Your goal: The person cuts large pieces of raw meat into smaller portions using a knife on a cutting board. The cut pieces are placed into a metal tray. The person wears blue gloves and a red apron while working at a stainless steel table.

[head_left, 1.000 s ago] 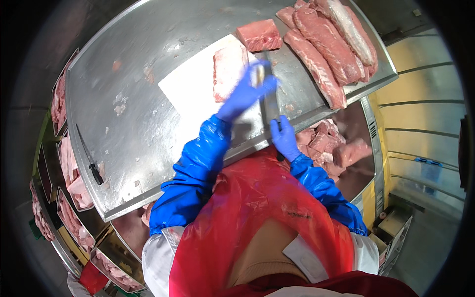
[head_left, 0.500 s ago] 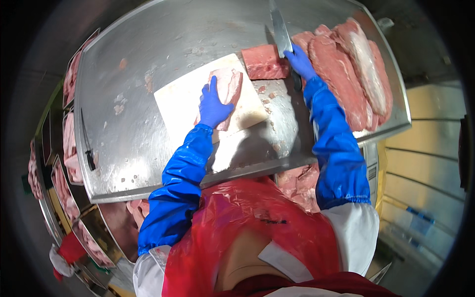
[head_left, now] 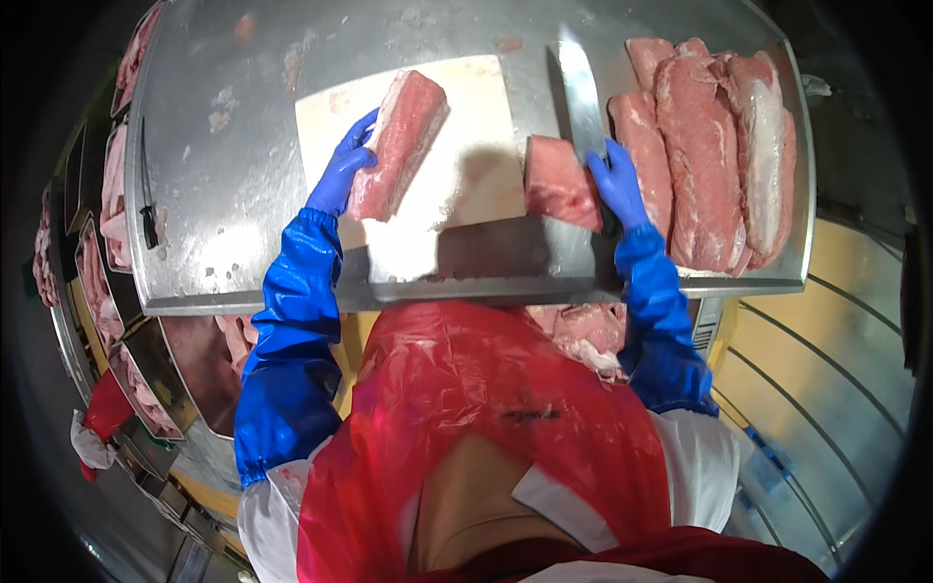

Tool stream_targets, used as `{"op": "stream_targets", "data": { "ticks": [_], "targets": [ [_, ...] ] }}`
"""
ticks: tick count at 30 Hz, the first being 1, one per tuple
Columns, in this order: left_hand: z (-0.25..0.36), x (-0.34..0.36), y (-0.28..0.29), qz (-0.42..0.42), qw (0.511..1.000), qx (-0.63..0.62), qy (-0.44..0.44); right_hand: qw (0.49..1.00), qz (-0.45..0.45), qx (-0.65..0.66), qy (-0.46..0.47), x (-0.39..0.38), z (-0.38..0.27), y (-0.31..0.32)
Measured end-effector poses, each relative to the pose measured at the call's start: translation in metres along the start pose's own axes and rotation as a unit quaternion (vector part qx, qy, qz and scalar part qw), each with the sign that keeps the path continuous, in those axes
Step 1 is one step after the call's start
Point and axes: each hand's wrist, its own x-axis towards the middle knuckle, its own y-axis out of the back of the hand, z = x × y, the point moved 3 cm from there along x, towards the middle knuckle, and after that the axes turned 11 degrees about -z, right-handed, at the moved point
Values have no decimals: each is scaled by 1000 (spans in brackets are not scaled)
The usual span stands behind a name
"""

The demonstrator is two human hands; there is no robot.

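Left grip clasps the meat slab on the cutting board; right grip holds the knife, beside the cut chunk and piled loins. Knife now lies lower.

Meat slab lying on cutting board atop steel table; smaller cut sitting right of it; knife lying between cut and stacked loins.

Long raw pork loins are stacked at the right of the steel tabletop. Trays of meat are seen along the left edge. Meat scraps lie in a bin below.
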Motion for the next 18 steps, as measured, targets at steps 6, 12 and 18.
{"op": "stream_targets", "data": {
  "ticks": [6, 12, 18],
  "targets": [
    [-83, -132, -49, 8, 989, -140, 55, 983, -25, 99, -155, -128, 11, -56],
    [-120, -214, -47, -120, 961, -249, 10, 970, -79, 199, -113, -140, -37, -105],
    [-179, -309, -11, -70, 937, -342, -19, 977, -62, 180, -98, -137, -89, -165]
  ]
}}
